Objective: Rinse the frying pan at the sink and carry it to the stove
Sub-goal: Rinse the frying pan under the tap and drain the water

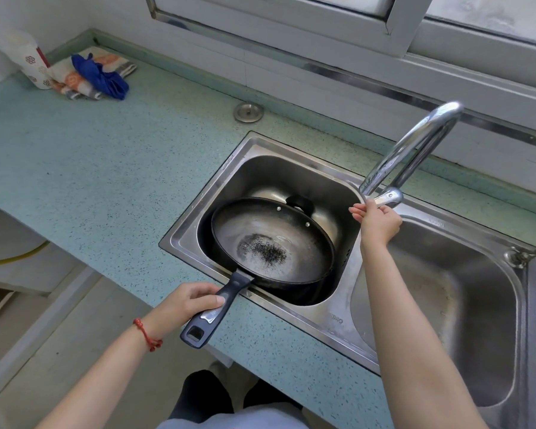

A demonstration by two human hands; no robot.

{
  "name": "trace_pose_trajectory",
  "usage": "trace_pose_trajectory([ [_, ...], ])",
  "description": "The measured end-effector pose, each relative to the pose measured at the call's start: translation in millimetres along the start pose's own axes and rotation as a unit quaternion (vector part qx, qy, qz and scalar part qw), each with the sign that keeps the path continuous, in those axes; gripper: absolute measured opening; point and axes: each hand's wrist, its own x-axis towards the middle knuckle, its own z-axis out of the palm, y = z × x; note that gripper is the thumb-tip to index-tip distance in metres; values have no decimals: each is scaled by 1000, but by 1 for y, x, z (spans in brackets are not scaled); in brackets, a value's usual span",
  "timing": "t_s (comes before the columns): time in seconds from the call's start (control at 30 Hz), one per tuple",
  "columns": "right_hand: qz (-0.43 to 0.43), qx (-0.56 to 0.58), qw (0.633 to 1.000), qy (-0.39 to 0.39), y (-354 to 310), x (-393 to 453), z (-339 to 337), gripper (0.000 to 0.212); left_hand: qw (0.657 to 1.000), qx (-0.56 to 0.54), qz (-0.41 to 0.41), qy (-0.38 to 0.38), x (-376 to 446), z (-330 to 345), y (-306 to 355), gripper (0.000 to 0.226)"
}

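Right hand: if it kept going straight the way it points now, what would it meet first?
The right hand already grips the tap lever. Straight on, it would probably meet the tap spout's upright just behind, though depth is unclear.

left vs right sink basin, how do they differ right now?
The left basin holds the frying pan over a metal lid; the right basin holds nothing visible. The left basin looks smaller and darker inside, the right basin larger and paler, with a dull whitish film. Both are stainless steel, in one countertop unit.
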Motion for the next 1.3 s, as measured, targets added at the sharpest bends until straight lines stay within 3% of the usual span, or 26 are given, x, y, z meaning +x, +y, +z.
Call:
trace_pose_trajectory([
  [0.2, -2, -2, 1000, 3, -7, -6, -3, 18, 1000, 1, 1, -2, 1, 0, 0, 58],
  [0.33, 2, -1, 1000, -1, -10, -8, -3, 20, 1000, 10, 11, 1, 3, -2, -3, 67],
  [0.8, 0, -64, 998, -21, 2, -23, -13, 32, 998, 42, 46, -17, 8, -9, -11, 65],
  [0.9, -13, -65, 998, -23, 11, -44, -18, 33, 996, 56, 55, -41, 10, -14, -13, 66],
  [1.03, -26, -66, 997, -18, 18, -87, -21, 28, 993, 77, 55, -68, 13, -15, -9, 33],
  [1.2, -22, -74, 997, -10, 30, -149, -18, 21, 988, 93, 59, -106, 16, -21, -8, 23],
  [1.3, -23, -103, 994, -25, 36, -189, -12, 14, 987, 81, 62, -121, 21, -26, -14, 42],
])
